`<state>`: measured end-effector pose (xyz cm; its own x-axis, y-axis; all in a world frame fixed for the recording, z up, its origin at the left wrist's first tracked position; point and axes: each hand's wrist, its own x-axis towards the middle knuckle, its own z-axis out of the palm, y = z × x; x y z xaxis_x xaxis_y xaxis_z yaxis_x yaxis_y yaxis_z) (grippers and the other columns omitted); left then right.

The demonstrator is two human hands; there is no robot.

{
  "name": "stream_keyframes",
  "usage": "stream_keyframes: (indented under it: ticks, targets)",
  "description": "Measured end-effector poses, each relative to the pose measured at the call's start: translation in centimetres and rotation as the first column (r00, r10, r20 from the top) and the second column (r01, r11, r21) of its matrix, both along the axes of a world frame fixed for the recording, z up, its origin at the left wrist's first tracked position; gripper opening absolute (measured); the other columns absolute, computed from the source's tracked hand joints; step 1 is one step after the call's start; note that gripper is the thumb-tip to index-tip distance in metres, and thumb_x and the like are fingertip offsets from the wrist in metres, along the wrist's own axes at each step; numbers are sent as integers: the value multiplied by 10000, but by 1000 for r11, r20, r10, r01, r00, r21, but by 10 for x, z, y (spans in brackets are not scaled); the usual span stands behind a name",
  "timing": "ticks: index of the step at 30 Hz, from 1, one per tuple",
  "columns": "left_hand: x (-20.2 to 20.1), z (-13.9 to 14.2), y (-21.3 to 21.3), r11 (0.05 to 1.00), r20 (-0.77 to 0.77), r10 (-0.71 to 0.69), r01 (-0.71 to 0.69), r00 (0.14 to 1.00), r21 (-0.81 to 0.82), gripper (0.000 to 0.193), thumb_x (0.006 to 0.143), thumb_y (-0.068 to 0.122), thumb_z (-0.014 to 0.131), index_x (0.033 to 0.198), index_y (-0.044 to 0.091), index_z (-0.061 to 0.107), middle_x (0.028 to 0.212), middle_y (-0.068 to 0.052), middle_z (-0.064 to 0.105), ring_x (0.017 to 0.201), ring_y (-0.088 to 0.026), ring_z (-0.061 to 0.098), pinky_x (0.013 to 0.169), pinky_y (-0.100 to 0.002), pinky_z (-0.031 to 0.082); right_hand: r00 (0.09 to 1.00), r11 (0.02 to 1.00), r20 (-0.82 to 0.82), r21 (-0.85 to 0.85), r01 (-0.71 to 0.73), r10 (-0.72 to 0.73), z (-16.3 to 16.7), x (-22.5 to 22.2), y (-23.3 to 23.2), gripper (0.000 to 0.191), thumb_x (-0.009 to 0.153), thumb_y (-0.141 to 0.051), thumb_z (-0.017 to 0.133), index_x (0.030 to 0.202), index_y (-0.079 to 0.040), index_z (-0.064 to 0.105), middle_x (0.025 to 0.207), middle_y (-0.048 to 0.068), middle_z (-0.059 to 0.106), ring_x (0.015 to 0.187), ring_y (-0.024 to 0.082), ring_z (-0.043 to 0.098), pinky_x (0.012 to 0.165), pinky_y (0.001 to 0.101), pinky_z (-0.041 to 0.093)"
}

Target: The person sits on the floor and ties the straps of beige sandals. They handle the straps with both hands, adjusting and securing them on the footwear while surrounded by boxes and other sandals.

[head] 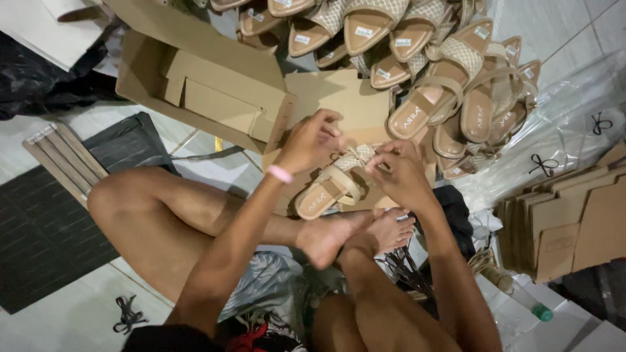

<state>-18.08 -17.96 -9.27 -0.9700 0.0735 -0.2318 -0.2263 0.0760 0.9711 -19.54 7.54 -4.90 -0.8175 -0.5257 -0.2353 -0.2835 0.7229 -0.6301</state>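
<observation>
Cardboard dominates: an open brown shoe box (208, 91) lies just beyond the left hand (306, 143), and a stack of flat-folded box blanks (567, 221) stands well to the right of the right hand (401, 176). Beyond both hands sits a heap of beige woven-strap sandals (430, 58), each with a small white rectangular label on the insole. Between the hands is one beige sandal (332, 186); both close on its woven strap, fingers pinched narrow. Judged step: fitting or adjusting the strap. Next move calls for fine fingertip grip while the sole stays steadied.
</observation>
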Motion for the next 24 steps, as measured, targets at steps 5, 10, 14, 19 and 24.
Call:
stream_keyframes:
  ticks: [5,10,14,19,24]
  targets:
    - [48,30,-3,987,-14,48,-50,999,-153,555,855,255,836,1295,49,568,1173,-144,669,998,-265,693,849,-364,582,941,893,166,-304,333,-294,6,18,5,201,1028,-157,653,1186,-39,691,1204,62,645,1143,180,633,986,292,512]
    - [90,47,29,961,-166,87,-126,982,-247,632,807,217,830,1350,46,558,1322,-182,594,1206,-350,601,1021,-427,502,878,850,276,-258,460,-391,2,22,2,244,999,-139,691,1207,-13,706,1090,68,734,931,114,672,819,249,535]
    - [97,47,43,889,-317,42,-181,947,-421,523,887,191,774,1363,89,584,1379,-176,568,1273,-382,555,1075,-465,463,915,901,191,-193,389,-355,2,9,-3,208,979,-132,720,1145,-11,750,1033,64,740,893,117,677,780,257,536]
    - [100,46,52,798,-287,-101,-95,953,-595,616,848,165,694,1454,127,586,1391,-178,535,1246,-393,507,1013,-526,438,949,937,89,-159,312,-301,9,-4,-12,158,903,-111,798,1034,-21,796,996,93,784,865,126,733,757,268,566]
    - [102,38,63,648,-320,-169,-139,932,-749,582,858,167,645,1436,166,580,1415,-91,552,1286,-352,493,1026,-543,425,962,948,29,-166,271,-270,17,-5,-19,152,858,-110,826,989,-36,808,1014,108,788,861,148,751,762,265,589]
